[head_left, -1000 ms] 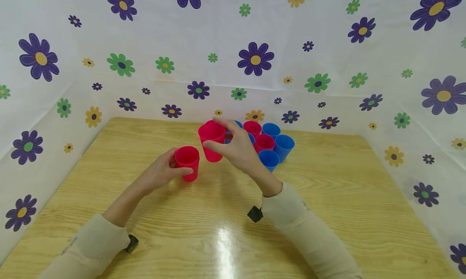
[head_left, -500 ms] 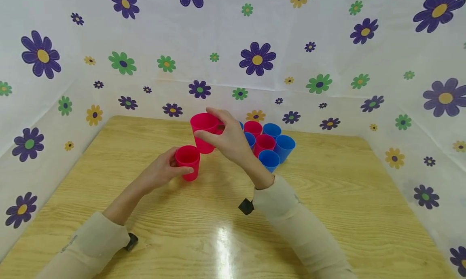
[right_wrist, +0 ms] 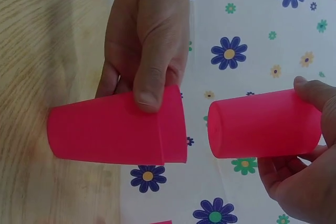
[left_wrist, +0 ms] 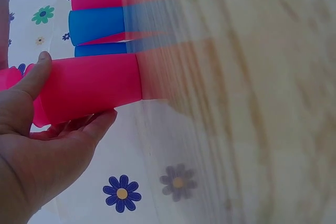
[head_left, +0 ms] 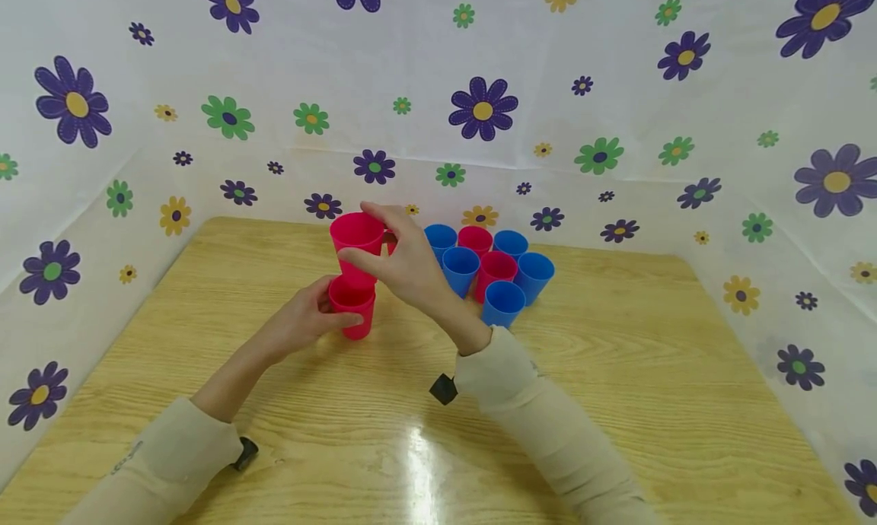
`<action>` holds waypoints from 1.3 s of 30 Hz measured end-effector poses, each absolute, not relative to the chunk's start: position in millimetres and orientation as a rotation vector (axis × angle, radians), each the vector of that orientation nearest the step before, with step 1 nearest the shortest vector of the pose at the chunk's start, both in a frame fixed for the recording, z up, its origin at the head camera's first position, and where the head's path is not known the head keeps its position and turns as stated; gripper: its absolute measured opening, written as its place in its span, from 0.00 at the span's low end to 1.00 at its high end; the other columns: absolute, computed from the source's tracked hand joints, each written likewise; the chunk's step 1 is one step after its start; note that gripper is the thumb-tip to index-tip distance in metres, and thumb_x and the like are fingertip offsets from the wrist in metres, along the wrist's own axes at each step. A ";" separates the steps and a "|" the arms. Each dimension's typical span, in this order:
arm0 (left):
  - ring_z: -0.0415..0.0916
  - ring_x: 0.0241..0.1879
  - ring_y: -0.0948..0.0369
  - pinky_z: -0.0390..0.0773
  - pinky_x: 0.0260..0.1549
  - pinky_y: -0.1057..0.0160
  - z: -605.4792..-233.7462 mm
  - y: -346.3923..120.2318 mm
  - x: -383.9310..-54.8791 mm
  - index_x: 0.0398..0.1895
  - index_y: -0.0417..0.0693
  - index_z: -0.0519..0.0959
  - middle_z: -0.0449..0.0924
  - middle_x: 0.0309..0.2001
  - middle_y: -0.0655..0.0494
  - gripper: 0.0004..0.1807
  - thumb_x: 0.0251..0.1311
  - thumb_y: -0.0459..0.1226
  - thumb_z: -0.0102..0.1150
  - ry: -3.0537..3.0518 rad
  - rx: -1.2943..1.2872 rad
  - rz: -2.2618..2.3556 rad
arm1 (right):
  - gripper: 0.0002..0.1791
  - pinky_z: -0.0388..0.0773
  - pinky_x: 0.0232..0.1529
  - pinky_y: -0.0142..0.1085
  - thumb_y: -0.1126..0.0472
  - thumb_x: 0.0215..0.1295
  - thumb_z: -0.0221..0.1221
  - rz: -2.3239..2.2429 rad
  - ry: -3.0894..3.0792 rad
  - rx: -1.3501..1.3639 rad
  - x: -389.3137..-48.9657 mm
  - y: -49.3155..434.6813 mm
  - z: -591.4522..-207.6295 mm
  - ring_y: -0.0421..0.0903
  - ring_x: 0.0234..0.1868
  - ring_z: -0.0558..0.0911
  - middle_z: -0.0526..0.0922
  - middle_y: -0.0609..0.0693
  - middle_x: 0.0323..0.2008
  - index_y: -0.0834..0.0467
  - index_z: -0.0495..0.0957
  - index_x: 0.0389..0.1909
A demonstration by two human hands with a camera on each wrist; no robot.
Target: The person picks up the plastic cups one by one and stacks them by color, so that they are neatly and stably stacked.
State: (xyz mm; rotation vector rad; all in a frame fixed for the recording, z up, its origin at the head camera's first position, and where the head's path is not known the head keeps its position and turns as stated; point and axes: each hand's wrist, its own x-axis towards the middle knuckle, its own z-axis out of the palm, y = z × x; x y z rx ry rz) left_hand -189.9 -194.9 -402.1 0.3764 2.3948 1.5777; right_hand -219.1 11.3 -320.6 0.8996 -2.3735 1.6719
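My left hand (head_left: 301,326) grips an upright pinkish-red cup (head_left: 358,326) that stands on the table. A second rim shows nested in its top in the right wrist view, where the pair (right_wrist: 107,129) lies sideways in the picture. Directly above, my right hand (head_left: 414,272) holds another red cup (head_left: 355,236) near its rim, thumb on the near side and fingers behind. In the right wrist view a small gap separates this raised cup (right_wrist: 257,124) from the lower cups' mouth. Its base overlaps the lower rim in the head view.
To the right stands a close cluster of upright cups, among them a blue cup (head_left: 504,304), a red cup (head_left: 496,272) and another blue cup (head_left: 536,275). Part of a red cup (head_left: 391,242) shows behind my right hand. Flower-printed cloth (head_left: 404,144) borders the wooden table (head_left: 617,373).
My right hand has carried its red cup leftward, from beside the cups in my left hand to right above them. My left hand and its cups have stayed in place.
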 end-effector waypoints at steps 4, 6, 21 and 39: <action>0.74 0.62 0.45 0.76 0.62 0.49 -402.8 -194.7 -190.8 0.72 0.41 0.64 0.75 0.64 0.43 0.34 0.68 0.40 0.68 2.401 0.377 1.573 | 0.39 0.80 0.55 0.32 0.59 0.64 0.71 1.659 -2.380 0.933 -219.8 7.8 -328.0 0.45 0.61 0.75 0.74 0.54 0.64 0.60 0.67 0.74; 0.75 0.61 0.46 0.77 0.61 0.50 -402.8 -194.3 -190.8 0.72 0.41 0.64 0.75 0.64 0.43 0.34 0.68 0.40 0.68 2.405 0.387 1.570 | 0.39 0.79 0.56 0.32 0.59 0.64 0.71 1.652 -2.391 0.939 -219.6 6.8 -331.0 0.46 0.62 0.75 0.74 0.54 0.65 0.60 0.67 0.74; 0.77 0.58 0.48 0.79 0.57 0.54 -402.1 -194.4 -189.2 0.74 0.44 0.63 0.77 0.62 0.44 0.37 0.68 0.42 0.68 2.402 0.366 1.576 | 0.40 0.79 0.58 0.37 0.56 0.63 0.72 1.670 -2.445 0.970 -218.1 3.5 -356.1 0.47 0.63 0.74 0.74 0.53 0.65 0.59 0.68 0.73; 0.74 0.63 0.45 0.75 0.63 0.47 -404.1 -192.7 -192.5 0.75 0.40 0.63 0.74 0.66 0.41 0.38 0.66 0.39 0.70 2.415 0.395 1.592 | 0.31 0.81 0.58 0.49 0.61 0.66 0.70 1.510 -2.499 0.911 -220.4 53.4 -357.5 0.53 0.56 0.80 0.80 0.59 0.57 0.64 0.74 0.67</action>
